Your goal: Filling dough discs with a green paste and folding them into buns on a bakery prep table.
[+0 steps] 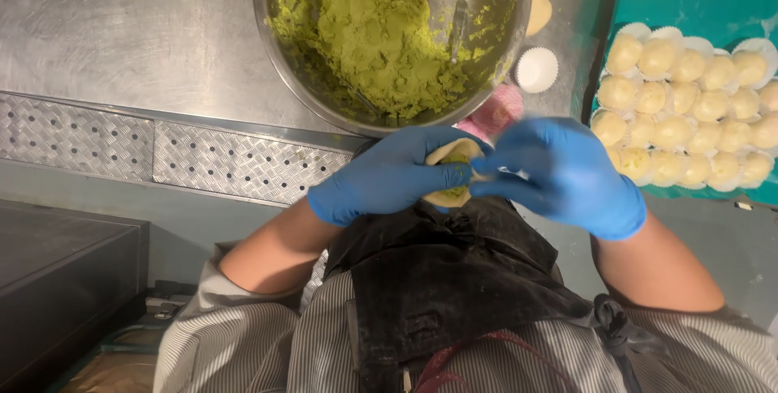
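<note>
Both my hands wear blue gloves and meet in front of my dark apron. My left hand (389,176) cups a pale round of dough (454,152) with green filling showing at its middle. My right hand (567,173) pinches the dough's right edge with its fingertips; it is blurred by motion. Just beyond the hands stands a large steel bowl (267,44) holding a heap of green paste (377,32), with a metal utensil handle (459,28) leaning inside it.
A teal tray (689,4) at the right carries several pale dough balls (685,105) in white paper cups. One white paper cup (537,69) and something pink (501,108) sit by the bowl on the steel worktop (121,28). A dark box (57,271) stands low at the left.
</note>
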